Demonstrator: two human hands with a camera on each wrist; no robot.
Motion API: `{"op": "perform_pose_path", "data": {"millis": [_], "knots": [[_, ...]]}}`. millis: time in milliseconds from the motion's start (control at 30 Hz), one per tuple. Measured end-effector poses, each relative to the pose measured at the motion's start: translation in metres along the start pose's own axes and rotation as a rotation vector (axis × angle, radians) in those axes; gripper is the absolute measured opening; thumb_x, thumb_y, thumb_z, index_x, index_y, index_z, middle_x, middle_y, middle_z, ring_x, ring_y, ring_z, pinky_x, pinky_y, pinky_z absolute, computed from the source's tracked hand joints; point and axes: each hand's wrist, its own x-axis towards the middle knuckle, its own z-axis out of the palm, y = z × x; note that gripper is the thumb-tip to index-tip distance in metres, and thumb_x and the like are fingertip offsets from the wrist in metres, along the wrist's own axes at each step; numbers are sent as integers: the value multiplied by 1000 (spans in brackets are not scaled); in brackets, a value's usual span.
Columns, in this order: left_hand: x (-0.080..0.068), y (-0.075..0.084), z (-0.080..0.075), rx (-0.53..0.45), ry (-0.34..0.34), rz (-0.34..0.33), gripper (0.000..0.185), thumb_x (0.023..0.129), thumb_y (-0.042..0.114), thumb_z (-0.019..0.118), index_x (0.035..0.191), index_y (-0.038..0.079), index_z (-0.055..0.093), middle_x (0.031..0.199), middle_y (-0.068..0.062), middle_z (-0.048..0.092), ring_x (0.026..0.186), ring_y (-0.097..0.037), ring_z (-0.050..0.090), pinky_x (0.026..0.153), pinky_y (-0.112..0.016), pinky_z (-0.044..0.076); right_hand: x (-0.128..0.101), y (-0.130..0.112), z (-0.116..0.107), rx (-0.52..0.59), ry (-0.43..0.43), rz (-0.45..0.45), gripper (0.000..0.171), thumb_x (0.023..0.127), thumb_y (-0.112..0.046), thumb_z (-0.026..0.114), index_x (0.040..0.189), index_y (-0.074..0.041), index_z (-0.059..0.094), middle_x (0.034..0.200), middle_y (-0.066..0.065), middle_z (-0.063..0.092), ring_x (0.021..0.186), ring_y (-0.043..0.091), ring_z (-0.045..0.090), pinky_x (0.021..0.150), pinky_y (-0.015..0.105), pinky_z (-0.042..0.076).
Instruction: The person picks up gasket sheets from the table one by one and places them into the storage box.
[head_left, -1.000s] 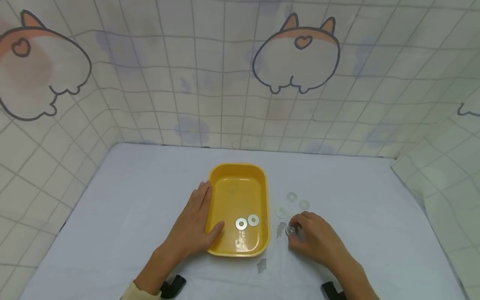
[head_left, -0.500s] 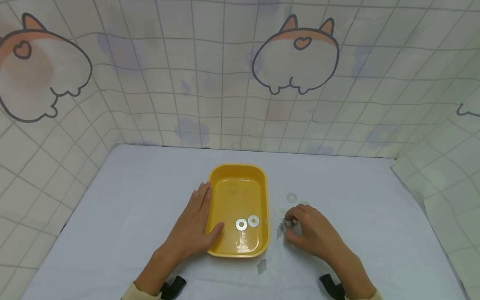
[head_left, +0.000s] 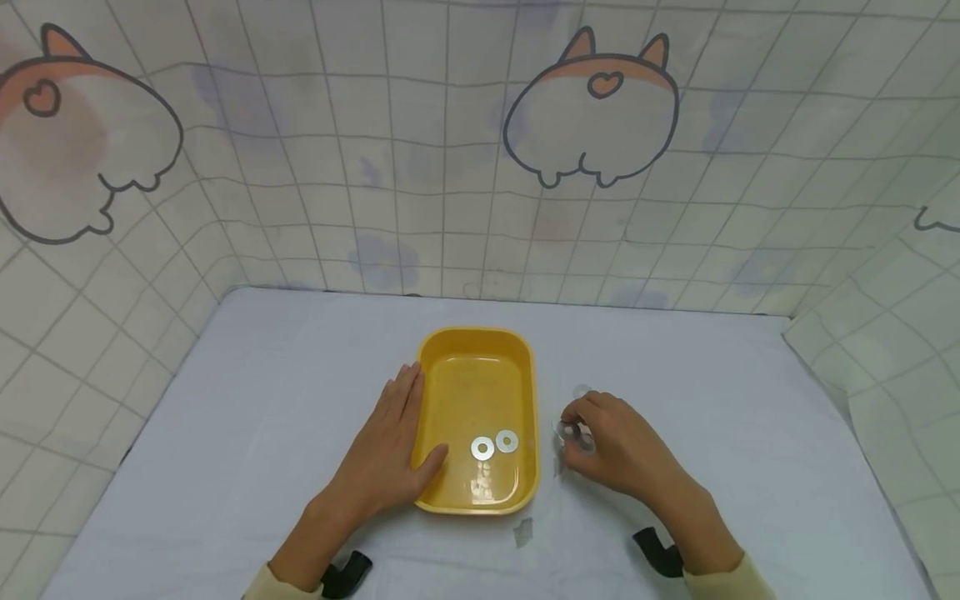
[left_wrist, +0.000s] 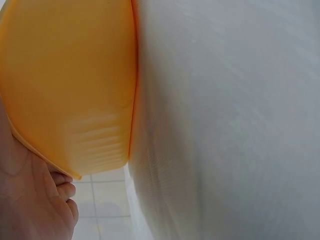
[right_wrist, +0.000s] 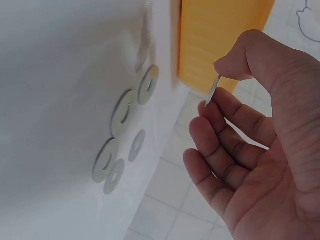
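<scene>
A yellow plastic tray [head_left: 474,392] stands on the white table with two flat metal washers [head_left: 483,448] lying inside, near its front right. My left hand [head_left: 390,450] rests along the tray's left rim, fingers straight and thumb reaching over the edge; the left wrist view shows the fingers [left_wrist: 65,187] against the rim. Right of the tray, my right hand [head_left: 622,442] pinches a washer [right_wrist: 213,91] between thumb and fingertips, edge-on and above the table. Several more washers [right_wrist: 123,114] lie flat on the cloth beneath, partly hidden by the hand in the head view.
White cloth [head_left: 300,358] covers the table. Grey patches [head_left: 523,532] mark it near the tray's front right corner. A grid-patterned curtain [head_left: 420,167] with cartoon animal drawings closes off the back and sides. Black wrist-camera parts [head_left: 660,552] show by each wrist.
My right hand has moved up and left, closer to the tray, with the washer lifted in its fingers. The left hand, the tray and the two washers inside stay put.
</scene>
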Motion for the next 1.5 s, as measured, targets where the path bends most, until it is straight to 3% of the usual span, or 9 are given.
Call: {"op": "perform_pose_path", "data": {"millis": [567,800,1233,1500], "knots": [[1,0,0,-15,-5,-9,99,99,49,60,168,-3,13,180,-15,8,169,-30,11,138,-48,15,21,-5,-10,-6,-38,-5,19,81,-14,81,100,-11,76,92,-4,70,84,10,59,77,30,60],[-2,0,1,-25,12,2,98,98,48,62,168,-4,16,179,-17,12,168,-32,14,137,-51,20,28,-9,-12,3,-79,5,19,83,-17,81,101,-12,76,93,-5,70,85,11,58,78,30,60],[-3,-1,1,-44,22,3,98,99,48,61,168,-2,13,180,-15,9,168,-30,12,137,-28,-4,47,-22,-17,27,-115,11,23,87,-22,81,106,-11,76,98,-3,72,91,14,62,85,33,62],[-1,-2,2,-24,6,1,99,99,50,60,169,-1,11,181,-12,6,169,-28,9,139,-44,13,52,-24,-16,38,-91,-24,24,86,-21,83,106,-10,76,101,-1,73,92,16,64,87,35,61]]}}
